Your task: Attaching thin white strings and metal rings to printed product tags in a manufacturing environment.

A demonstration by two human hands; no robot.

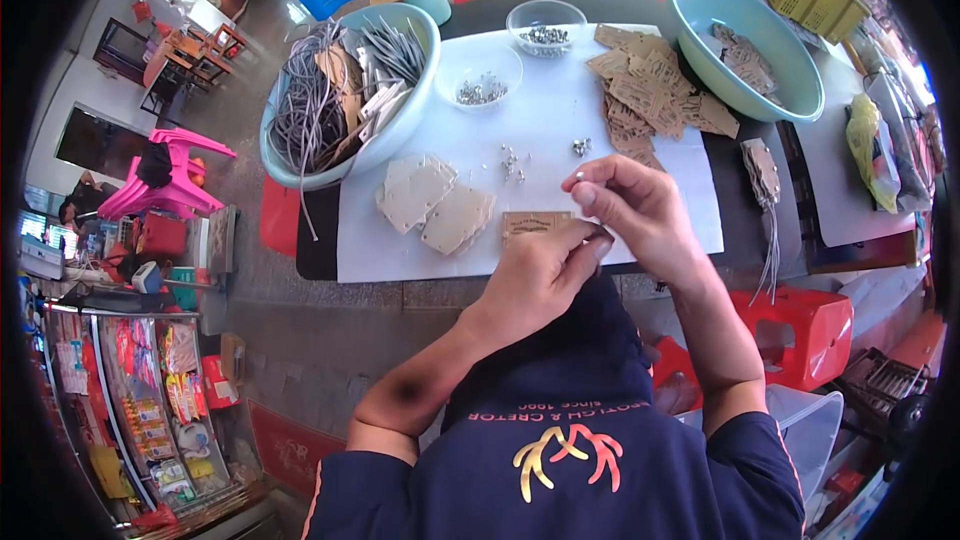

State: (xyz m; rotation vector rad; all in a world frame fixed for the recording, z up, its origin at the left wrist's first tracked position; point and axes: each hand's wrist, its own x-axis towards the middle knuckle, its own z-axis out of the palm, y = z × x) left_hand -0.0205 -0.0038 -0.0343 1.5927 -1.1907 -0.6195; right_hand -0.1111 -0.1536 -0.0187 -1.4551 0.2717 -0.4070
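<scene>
My left hand (548,272) is closed, thumb and forefinger pressed together near their tips; what they pinch is too small or hidden to make out. Just beyond its knuckles shows a printed brown cardboard card (535,221), its near edge covered by the hand. My right hand (645,212) is raised to the right of it, thumb and forefinger pinching a tiny pale, shiny piece (579,176). Loose small metal pieces (513,162) lie on the white sheet (400,265), with another little cluster (582,147) close to my right fingertips.
Stacked pale cards (437,202) lie left, printed brown cards (650,85) right. Two clear bowls (480,78) hold small metal parts. A blue basin (428,65) holds grey cords; another basin (745,70) holds cards. Corded cards (762,172) hang over the right edge, near a red stool (810,335).
</scene>
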